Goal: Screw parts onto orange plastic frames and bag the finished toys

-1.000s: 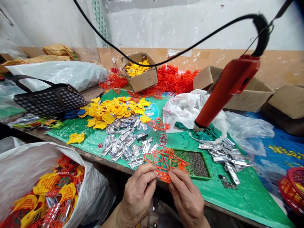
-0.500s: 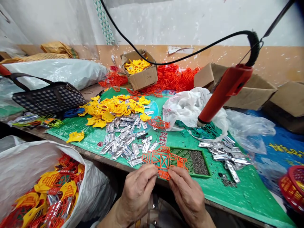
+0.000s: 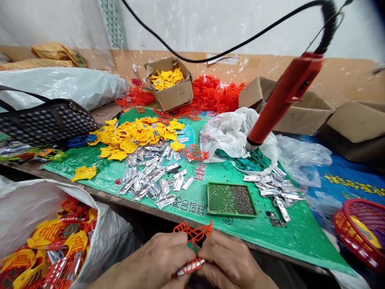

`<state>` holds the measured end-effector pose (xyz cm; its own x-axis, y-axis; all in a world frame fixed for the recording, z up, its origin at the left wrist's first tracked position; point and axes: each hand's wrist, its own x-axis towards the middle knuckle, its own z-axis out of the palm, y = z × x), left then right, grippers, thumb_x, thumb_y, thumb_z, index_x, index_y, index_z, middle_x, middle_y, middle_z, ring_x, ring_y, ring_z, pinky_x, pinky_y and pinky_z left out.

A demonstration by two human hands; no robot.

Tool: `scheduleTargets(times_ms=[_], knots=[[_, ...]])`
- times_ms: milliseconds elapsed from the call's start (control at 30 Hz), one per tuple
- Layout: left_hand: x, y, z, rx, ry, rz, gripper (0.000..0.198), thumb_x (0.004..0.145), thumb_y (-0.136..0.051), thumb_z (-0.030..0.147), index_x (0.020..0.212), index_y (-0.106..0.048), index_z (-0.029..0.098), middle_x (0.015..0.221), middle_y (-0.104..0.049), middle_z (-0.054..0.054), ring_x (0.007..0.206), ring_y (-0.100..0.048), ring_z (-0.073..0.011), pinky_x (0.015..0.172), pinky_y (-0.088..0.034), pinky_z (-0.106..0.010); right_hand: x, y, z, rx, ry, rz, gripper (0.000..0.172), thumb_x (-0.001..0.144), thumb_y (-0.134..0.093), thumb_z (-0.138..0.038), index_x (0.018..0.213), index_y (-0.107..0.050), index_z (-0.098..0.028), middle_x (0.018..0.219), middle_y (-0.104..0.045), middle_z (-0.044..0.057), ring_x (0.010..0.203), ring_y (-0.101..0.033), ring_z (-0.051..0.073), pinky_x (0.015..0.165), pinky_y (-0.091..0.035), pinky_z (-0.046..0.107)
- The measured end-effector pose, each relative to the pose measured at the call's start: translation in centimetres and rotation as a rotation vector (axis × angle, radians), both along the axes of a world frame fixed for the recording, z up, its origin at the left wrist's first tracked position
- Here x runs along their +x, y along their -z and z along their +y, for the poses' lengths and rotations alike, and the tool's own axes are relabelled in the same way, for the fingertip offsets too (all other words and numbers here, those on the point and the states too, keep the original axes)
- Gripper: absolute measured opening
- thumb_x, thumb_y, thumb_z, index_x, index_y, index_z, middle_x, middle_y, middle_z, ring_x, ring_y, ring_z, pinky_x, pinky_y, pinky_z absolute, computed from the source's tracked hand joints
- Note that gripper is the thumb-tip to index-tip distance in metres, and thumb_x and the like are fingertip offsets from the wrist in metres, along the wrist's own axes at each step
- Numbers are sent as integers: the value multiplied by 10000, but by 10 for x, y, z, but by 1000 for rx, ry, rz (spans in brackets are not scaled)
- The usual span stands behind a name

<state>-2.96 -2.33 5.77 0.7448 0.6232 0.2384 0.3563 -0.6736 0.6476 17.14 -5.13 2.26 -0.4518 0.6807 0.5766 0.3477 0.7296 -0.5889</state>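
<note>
Most of the orange lattice piece (image 3: 194,236) is hidden. The left hand (image 3: 159,261) and the right hand (image 3: 231,263) close over it from either side, fingers curled tight and thumbs pressed onto it. Only 2 bits show: an openwork edge poking up between the knuckles on the side facing the green tray (image 3: 230,199), and a red-and-silver striped end (image 3: 191,267) on the side away from the tray. Both wrists are cut off by the bottom of the view.

The piece is held off the table, nearer the person than the tray, just past the table edge. From the 2 visible bits, its long axis seems to run toward and away from the tray, with the openwork end pointing at the tray. The middle is covered, so I cannot tell its full outline.

On the green mat (image 3: 99,176), just left of the tray, white characters (image 3: 189,205) read 配合饲料. The red characters (image 3: 200,172) beyond the tray's far left corner are too small to read. A hanging orange tool (image 3: 279,100) slants down beyond the tray to the right, its black cord running out of the top of the view. Far left of the tray a white sack (image 3: 30,200) of orange and yellow pieces is cut off, and far right a red basket (image 3: 361,228) is too
</note>
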Motion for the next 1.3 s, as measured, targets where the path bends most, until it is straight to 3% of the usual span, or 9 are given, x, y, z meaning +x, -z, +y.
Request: scheduleTargets(times_ms=[133,333,433,600,667,833,1000,1167,1300], knots=[[4,-2,5,-538,55,7,196,872,-544,221,735,-685,221,677,-589,21,618,-500,-125,583,-414,-193,2,-1,0,-288,27,18,171,935,-564,-329,907,-643,-181,697,-644,-14,612,-588,94,571,-467,191],[15,19,14,-1284,-176,-280,179,761,-636,303,773,-693,134,643,-481,28,593,-376,-104,555,-300,-218,2,-2,12,-357,185,112,137,868,-659,-320,889,-669,-185,735,-620,-15,598,-561,90,522,-450,192],[14,26,21,-1421,-244,-480,193,702,-683,301,768,-698,120,629,-504,20,564,-377,-91,538,-275,-215,18,-8,22,-272,352,209,193,841,-690,-308,1002,-667,-204,1008,-633,50,620,-571,90,559,-508,235],[7,30,30,-1375,-325,-555,154,707,-689,275,740,-717,127,558,-503,47,456,-262,-49,447,-206,-199,97,-25,56,200,1053,499,507,701,-819,-277,1177,-646,-253,1013,-630,68,845,-646,213,744,-542,386],[7,29,30,-1354,-338,-564,140,720,-678,264,714,-709,127,533,-471,63,444,-216,-47,432,-174,-204,133,-34,75,209,1110,462,636,696,-821,-300,1281,-575,-306,1288,-547,99,1091,-612,267,812,-529,379],[14,25,28,-1375,-376,-603,136,702,-676,258,748,-716,136,590,-531,44,480,-305,-57,465,-220,-199,172,-61,131,83,803,465,753,752,-731,-370,1424,-421,-228,1416,-505,147,1324,-480,287,844,-517,336],[15,21,17,-1349,-369,-557,122,694,-667,249,702,-706,133,581,-513,34,535,-369,-80,522,-273,-203,131,-97,171,-411,408,578,626,710,-724,-425,1256,-550,-172,1209,-678,106,841,-705,164,648,-516,304],[11,20,14,-1315,-382,-554,154,736,-704,280,787,-750,142,659,-579,16,600,-455,-100,584,-338,-211,92,-121,173,-467,393,569,425,814,-467,-371,926,-618,10,756,-639,-61,608,-613,31,657,-451,300],[13,19,18,-1351,-414,-649,187,729,-744,304,865,-773,178,711,-658,9,659,-543,-126,655,-404,-227,75,-104,157,-445,266,618,443,665,-748,-277,1037,-611,-78,660,-576,-96,579,-566,51,585,-460,249]])
